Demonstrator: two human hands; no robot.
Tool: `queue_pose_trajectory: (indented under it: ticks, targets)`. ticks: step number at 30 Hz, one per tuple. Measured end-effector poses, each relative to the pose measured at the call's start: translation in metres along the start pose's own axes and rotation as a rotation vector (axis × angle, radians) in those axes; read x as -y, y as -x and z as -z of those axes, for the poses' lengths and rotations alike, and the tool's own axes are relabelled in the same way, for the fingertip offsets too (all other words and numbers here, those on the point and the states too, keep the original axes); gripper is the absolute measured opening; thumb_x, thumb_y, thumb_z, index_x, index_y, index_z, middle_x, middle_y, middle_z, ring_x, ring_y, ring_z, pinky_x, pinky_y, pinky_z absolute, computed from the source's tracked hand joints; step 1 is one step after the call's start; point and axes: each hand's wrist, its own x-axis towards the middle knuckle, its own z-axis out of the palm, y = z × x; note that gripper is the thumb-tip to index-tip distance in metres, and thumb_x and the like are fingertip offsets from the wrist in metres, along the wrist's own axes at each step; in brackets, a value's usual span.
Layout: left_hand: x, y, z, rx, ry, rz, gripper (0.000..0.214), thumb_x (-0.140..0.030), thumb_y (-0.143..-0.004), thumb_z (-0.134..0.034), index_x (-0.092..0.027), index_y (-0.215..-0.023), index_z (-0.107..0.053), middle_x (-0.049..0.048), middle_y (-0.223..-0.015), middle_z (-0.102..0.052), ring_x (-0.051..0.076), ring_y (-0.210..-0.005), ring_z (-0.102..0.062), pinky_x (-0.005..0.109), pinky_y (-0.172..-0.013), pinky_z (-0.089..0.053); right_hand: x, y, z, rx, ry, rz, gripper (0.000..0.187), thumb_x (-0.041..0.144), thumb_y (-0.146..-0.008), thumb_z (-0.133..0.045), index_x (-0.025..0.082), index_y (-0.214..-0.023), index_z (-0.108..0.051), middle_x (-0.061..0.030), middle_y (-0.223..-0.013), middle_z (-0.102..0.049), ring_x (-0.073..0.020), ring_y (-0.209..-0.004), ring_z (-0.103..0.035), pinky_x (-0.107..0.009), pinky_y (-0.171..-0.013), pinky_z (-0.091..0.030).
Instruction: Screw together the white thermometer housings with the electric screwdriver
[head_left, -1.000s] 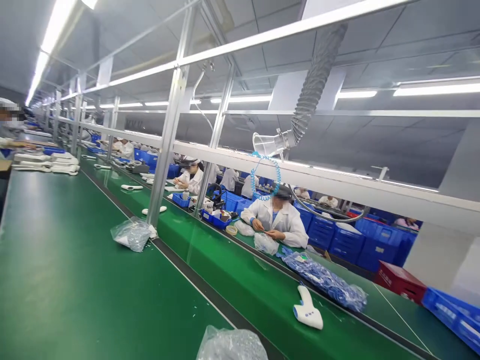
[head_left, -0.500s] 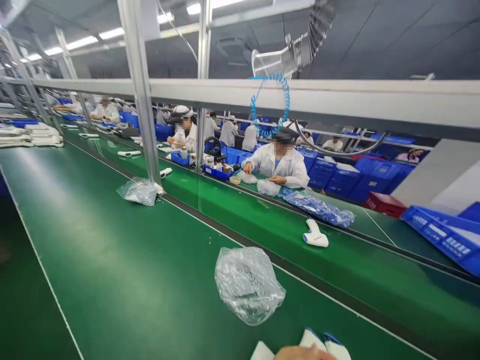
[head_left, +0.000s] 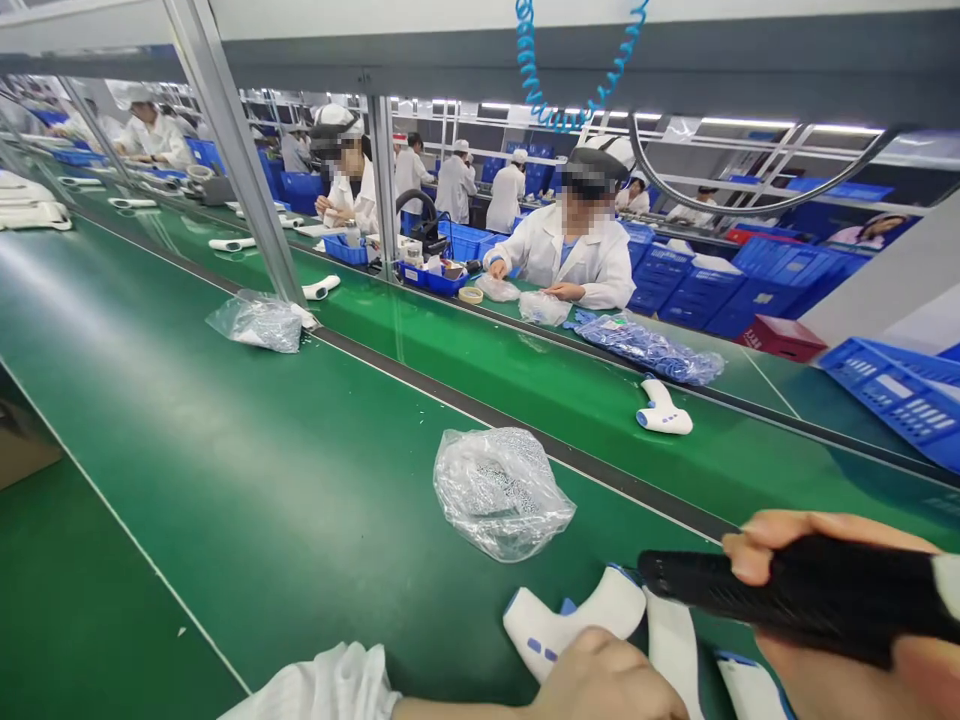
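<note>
At the bottom of the view my left hand [head_left: 607,680] is closed on a white and blue gun-shaped thermometer [head_left: 525,630]; its fingertips are hidden. More white thermometer bodies, among them a white handle piece [head_left: 675,640] and another white part [head_left: 750,685], lie beside that hand at the right. My right hand [head_left: 817,540] is wrapped round a black electric screwdriver [head_left: 795,590], held nearly level with its narrow end pointing left, close above the thermometers. Beyond my hands, a clear plastic bag [head_left: 502,490] of small pieces lies on the green bench [head_left: 300,520].
A thermometer [head_left: 664,408] sits on the green conveyor belt [head_left: 480,370]. Another clear bag [head_left: 259,322] rests by a metal post [head_left: 232,150]. Across the belt a co-worker [head_left: 574,240] handles small bags. A blue crate [head_left: 900,395] stands at the right; a blue coiled hose [head_left: 562,110] hangs overhead.
The view has tilted down. My right hand with the black electric screwdriver has come in from the right. More of my left hand and the thermometers shows.
</note>
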Motion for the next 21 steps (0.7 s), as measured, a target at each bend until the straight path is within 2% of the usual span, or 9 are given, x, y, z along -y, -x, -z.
queue_pose_trajectory:
  ticks: [4,7,10,12,15,21]
  targets:
    - [0.007,-0.008,0.008,0.004,-0.510,-0.246,0.020,-0.026,-0.080,-0.046,-0.023,-0.087,-0.065,0.0120,-0.095,-0.063,0.029,-0.099,-0.047,0.040,-0.091,-0.018,0.002,-0.011,-0.016,0.022,-0.023,-0.042,0.046,0.060,-0.057,-0.078,0.026,-0.083,-0.061,-0.0081,-0.074,-0.052,-0.0191,-0.053,-0.047,-0.032,-0.046,-0.046]
    - [0.006,-0.010,0.014,0.013,-0.836,-0.317,0.030,-0.022,-0.084,-0.037,-0.018,-0.103,-0.060,0.0169,-0.105,-0.060,0.031,-0.101,-0.047,0.040,-0.088,-0.020,-0.003,-0.011,-0.016,0.043,-0.015,-0.037,0.048,0.061,-0.058,-0.078,0.025,-0.085,-0.061,-0.0086,-0.075,-0.053,-0.0189,-0.053,-0.048,-0.031,-0.046,-0.047]
    - [0.001,-0.009,0.019,0.008,-1.087,-0.350,0.034,-0.022,-0.083,-0.041,-0.010,-0.111,-0.056,0.0236,-0.117,-0.053,0.034,-0.102,-0.047,0.041,-0.085,-0.023,-0.010,-0.010,-0.012,0.099,-0.020,-0.027,0.045,0.058,-0.064,-0.076,0.024,-0.090,-0.060,-0.0093,-0.078,-0.054,-0.0189,-0.055,-0.050,-0.030,-0.048,-0.048]
    - [-0.002,-0.009,0.020,0.002,-1.185,-0.348,0.039,-0.025,-0.080,-0.049,-0.006,-0.114,-0.053,0.0275,-0.123,-0.048,0.037,-0.102,-0.048,0.040,-0.081,-0.026,-0.013,-0.009,-0.011,0.139,-0.024,-0.022,0.043,0.056,-0.068,-0.074,0.024,-0.092,-0.060,-0.0093,-0.079,-0.054,-0.0186,-0.056,-0.051,-0.029,-0.049,-0.049]
    - [-0.005,-0.009,0.019,0.011,-1.256,-0.292,0.036,-0.025,-0.079,-0.055,-0.007,-0.110,-0.056,0.0279,-0.123,-0.048,0.037,-0.098,-0.052,0.037,-0.072,-0.030,-0.014,-0.011,-0.011,0.167,-0.015,-0.015,0.042,0.055,-0.069,-0.073,0.023,-0.092,-0.059,-0.0093,-0.079,-0.054,-0.0182,-0.055,-0.052,-0.028,-0.047,-0.049]
    - [-0.010,-0.009,0.018,-0.009,-1.370,-0.310,0.029,-0.024,-0.083,-0.047,-0.009,-0.106,-0.058,0.0223,-0.121,-0.052,0.029,-0.083,-0.055,0.034,-0.065,-0.030,-0.019,-0.020,-0.014,0.221,-0.019,-0.075,0.039,0.050,-0.072,-0.074,0.021,-0.092,-0.058,-0.0080,-0.077,-0.054,-0.0176,-0.057,-0.053,-0.026,-0.050,-0.049]
